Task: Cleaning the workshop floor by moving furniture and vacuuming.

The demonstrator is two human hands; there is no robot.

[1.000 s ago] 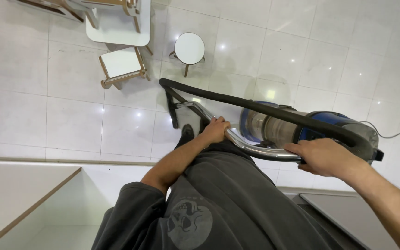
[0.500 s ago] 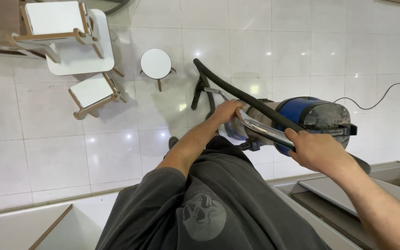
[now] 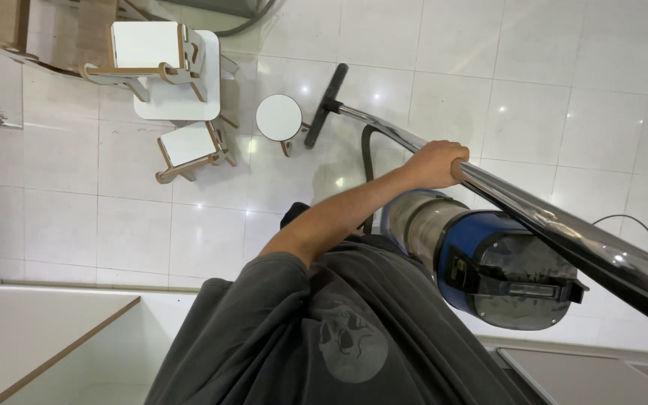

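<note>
Vacuum wand, chrome, slanting over the white tiled floor, clasped by left hand, fingers wrapped tight around it. Blue canister just beneath; black nozzle beside small round stool. Right hand unseen.

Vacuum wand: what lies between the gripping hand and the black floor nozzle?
In the head view, only bare shiny wand runs from the left hand to the nozzle.

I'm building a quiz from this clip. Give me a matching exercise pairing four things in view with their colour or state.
Things:
1. left hand
2. vacuum canister
3. round stool
4. floor nozzle

Descriptions:
A. black, resting on the floor tiles
B. blue and grey body
C. white top
D. wrapped around the metal tube

Pairs: 1-D, 2-B, 3-C, 4-A
</note>
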